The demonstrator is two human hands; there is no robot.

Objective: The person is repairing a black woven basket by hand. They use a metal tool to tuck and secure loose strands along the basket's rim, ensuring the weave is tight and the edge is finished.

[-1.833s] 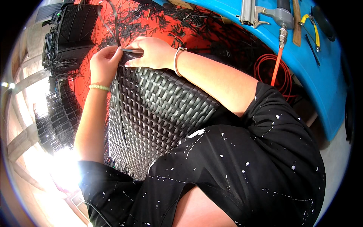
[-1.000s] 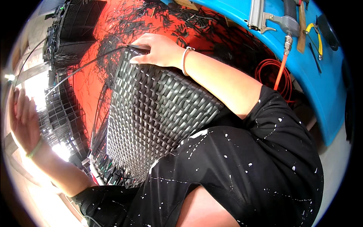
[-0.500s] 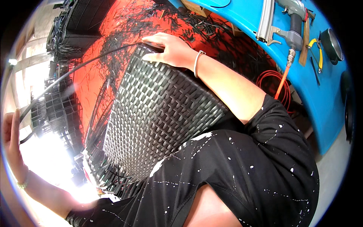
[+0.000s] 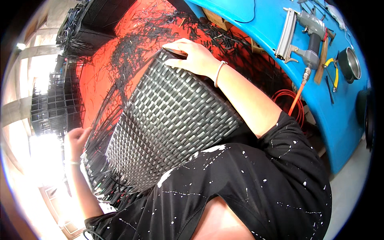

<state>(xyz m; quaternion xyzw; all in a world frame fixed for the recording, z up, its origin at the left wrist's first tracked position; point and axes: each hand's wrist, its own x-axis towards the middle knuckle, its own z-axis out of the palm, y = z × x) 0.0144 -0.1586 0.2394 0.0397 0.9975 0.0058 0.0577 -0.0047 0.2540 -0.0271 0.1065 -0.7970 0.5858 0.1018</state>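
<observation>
A black woven plastic-rattan piece, box-like with a folded edge, leans against my lap. My right hand grips its upper corner, thumb on the woven face and fingers over the top edge. To the left of the piece, my left hand is raised with its fingers curled in, close to a bundle of loose black strips. Glare and the small size hide what, if anything, is between those fingers. More strip ends stick out at the lower left of the piece.
Black strip scraps litter the red floor covering. On the right, a blue table bears an air stapler with an orange hose, yellow-handled pliers and a round dark tin. Black grid frames stand at left.
My left hand has come in from the far left toward the woven piece. The long strip stretched from it to the corner is no longer seen taut. My right hand keeps its grip.
</observation>
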